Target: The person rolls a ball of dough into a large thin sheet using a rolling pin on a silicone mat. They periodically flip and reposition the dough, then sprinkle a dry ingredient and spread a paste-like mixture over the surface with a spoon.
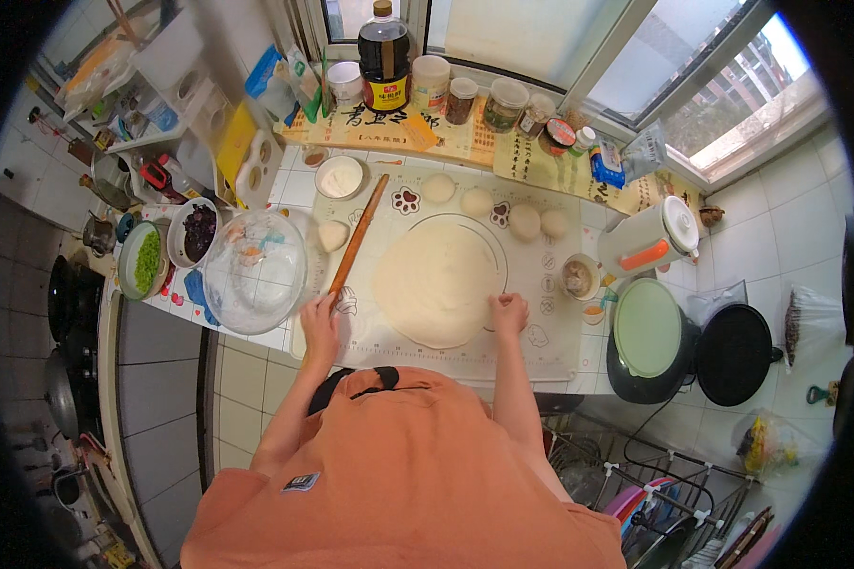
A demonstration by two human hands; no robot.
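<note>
A large, thin round of rolled dough (430,281) lies on the pale printed pastry mat (555,355). My left hand (319,320) grips the near end of a wooden rolling pin (359,238), which slants away along the dough's left side. At the dough's right edge is my right hand (509,313), its fingers curled together; whether they pinch the edge is too small to tell. Several dough balls sit along the back of the mat, one of them a pale ball (438,188). Another dough piece (333,235) rests left of the pin.
Left of the mat stand a clear bowl (256,323), a bowl of dark food (198,227) and a bowl of chopped greens (146,263). Flour fills a white bowl (339,178). A pitcher (633,238) and an open electric pan (647,327) are at right. Jars and a sauce bottle (385,64) line the sill.
</note>
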